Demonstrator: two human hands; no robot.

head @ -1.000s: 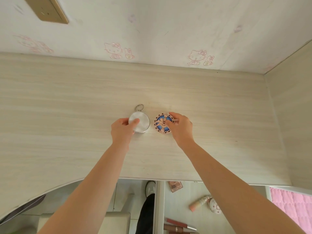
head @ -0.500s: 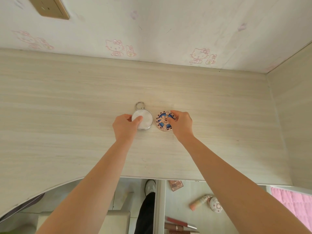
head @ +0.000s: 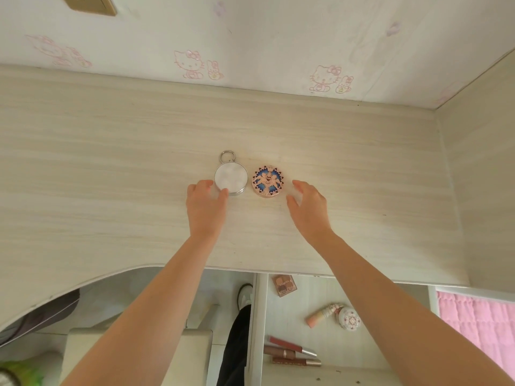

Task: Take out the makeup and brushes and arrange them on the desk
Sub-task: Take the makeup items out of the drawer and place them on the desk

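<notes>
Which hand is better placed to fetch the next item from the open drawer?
Right. The right hand is open, clear of the patterned compact, with the drawer below that arm; the left hand touches the white compact.

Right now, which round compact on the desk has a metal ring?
The white silver-rimmed compact, beside the left hand; its ring points toward the wall. The pink-and-blue patterned compact has none.
</notes>
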